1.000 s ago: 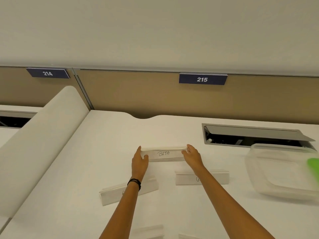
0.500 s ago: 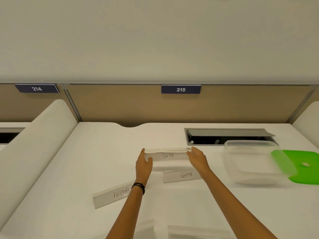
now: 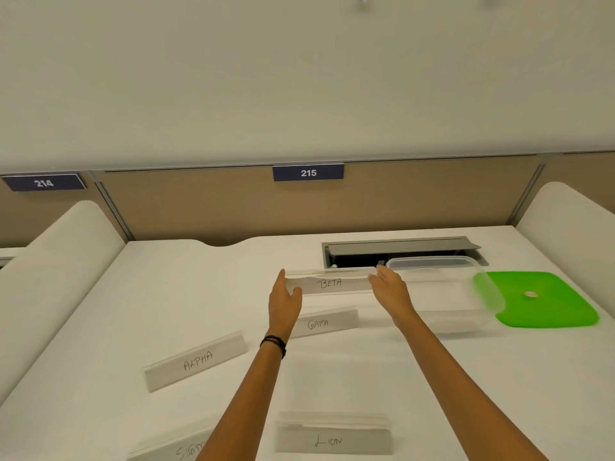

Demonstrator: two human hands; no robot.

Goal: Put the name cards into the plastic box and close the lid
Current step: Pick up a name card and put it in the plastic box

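1. Name card, white folded tent strip with "BETA" handwritten on it (image 3: pixel 329 283), is held up off the white surface (image 3: pixel 100 344), level, text facing the camera.
2. Left hand (image 3: pixel 285 302) grips the BETA card's left end, thumb in front, fingers behind; black band on that wrist (image 3: pixel 274 344).
3. Right hand (image 3: pixel 390 291) pinches the card's right end; fingertips at the top edge.
4. Clear rectangular plastic box (image 3: pixel 446 287), open, sits on the surface just right of the right hand; the card's right end is near the box's left rim, the card not inside it.
5. Bright green flat square lid (image 3: pixel 545 301) lies on the surface right of the box, beyond the right hand; the box's right side overlaps its left edge in view.
6. White "GAMA" tent card (image 3: pixel 324 323) rests on the surface just below both hands, between the forearms.
7. White "ALPHA" tent card (image 3: pixel 196 363) lies left of the left forearm, angled.
8. White "LION" tent card (image 3: pixel 332 439) sits near the bottom edge, between the forearms.
9. One more white card, text starting "SIG" (image 3: pixel 179 451), is at bottom left, partly hidden by the left forearm and cut off by the frame.
10. Grey cable hatch with raised flap (image 3: pixel 399 249) is set in the surface behind the right hand and the box.
11. Blue number plates "215" (image 3: pixel 308 172) and "214" (image 3: pixel 44 183) are on the tan divider panel beyond the hands.
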